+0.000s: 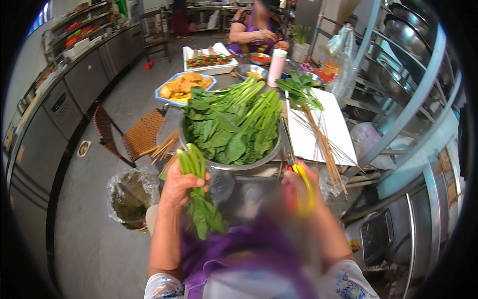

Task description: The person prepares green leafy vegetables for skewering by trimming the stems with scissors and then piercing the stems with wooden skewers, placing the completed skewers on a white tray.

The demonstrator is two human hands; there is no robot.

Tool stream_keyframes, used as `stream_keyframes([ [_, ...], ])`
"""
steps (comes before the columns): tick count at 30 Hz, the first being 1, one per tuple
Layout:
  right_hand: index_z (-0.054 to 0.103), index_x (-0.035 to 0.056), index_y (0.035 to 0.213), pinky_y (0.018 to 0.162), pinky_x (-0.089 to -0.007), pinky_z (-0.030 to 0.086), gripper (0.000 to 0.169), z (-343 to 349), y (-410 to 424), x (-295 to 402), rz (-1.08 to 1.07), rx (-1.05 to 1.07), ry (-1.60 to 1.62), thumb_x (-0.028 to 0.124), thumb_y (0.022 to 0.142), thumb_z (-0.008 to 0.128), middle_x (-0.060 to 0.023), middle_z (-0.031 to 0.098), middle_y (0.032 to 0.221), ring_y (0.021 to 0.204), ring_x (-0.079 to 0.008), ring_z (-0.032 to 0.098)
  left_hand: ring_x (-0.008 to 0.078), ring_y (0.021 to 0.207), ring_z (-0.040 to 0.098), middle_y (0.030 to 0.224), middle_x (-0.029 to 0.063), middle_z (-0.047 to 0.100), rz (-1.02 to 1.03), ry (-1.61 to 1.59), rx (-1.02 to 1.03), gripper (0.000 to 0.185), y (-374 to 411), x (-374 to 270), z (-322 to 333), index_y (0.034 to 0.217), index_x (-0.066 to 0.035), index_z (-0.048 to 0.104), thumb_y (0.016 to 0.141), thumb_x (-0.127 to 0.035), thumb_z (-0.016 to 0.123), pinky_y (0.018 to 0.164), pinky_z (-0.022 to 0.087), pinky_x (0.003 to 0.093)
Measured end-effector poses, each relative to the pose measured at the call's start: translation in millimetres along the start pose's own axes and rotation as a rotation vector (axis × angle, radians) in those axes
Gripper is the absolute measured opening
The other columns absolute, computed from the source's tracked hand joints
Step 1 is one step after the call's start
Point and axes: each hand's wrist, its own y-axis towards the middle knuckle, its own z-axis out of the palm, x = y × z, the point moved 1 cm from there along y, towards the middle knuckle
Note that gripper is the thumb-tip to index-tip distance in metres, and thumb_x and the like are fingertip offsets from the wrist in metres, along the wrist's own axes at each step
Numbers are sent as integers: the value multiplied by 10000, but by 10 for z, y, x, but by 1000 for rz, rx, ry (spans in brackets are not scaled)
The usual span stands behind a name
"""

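Observation:
My left hand (183,185) grips a small bunch of leafy greens (201,213), stems up and leaves hanging down over my purple apron (239,246). In my right hand (312,179) is a pair of scissors (307,187) with yellow and red handles, its blades pointing up and away from me. Between and beyond both hands sits a large metal basin (239,167) heaped with more leafy greens (224,119). Right of it, a white tray (338,123) carries several thin bamboo skewers (321,138) and a few greens (297,89).
More skewers (168,145) stick out left of the basin. Behind stand a plate of fried tofu-like pieces (185,88), a white tray of skewered food (209,61) and a pink bottle (277,67). A lined bin (130,198) and a woven chair (142,130) are at left. Another person (254,33) sits opposite.

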Motion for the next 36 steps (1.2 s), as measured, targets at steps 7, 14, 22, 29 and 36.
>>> stream_keyframes([
  [7,464,20,1229,526,-226,435,616,-595,450,-137,-165,-223,-143,-71,636,604,-29,568,706,577,-82,522,216,630,586,773,121,565,3,33,-5,426,-3,149,25,979,13,496,566,86,571,481,507,317],
  [14,537,55,1142,590,-309,471,517,-844,594,-116,-211,-139,-651,138,637,613,-86,610,744,628,-187,580,198,677,603,785,94,570,-60,118,2,429,84,308,160,995,19,526,580,124,556,472,500,302],
  [22,500,3,1066,319,-247,410,295,-184,-39,-105,123,13,240,136,816,583,-101,560,727,403,-112,491,168,516,529,708,81,539,40,127,-199,346,225,379,134,938,39,523,598,98,531,464,475,288],
  [29,500,11,971,338,-250,389,232,63,-41,-480,11,25,594,183,836,578,-108,543,746,430,-126,492,171,504,517,686,83,535,129,123,-297,258,512,159,-223,870,38,522,620,103,517,456,465,285],
  [36,461,-26,1123,479,-248,424,370,427,609,-370,16,-100,546,76,778,550,-78,567,765,588,-129,518,159,530,536,699,83,551,170,220,-361,254,351,23,-338,850,29,541,601,79,562,455,472,272],
])
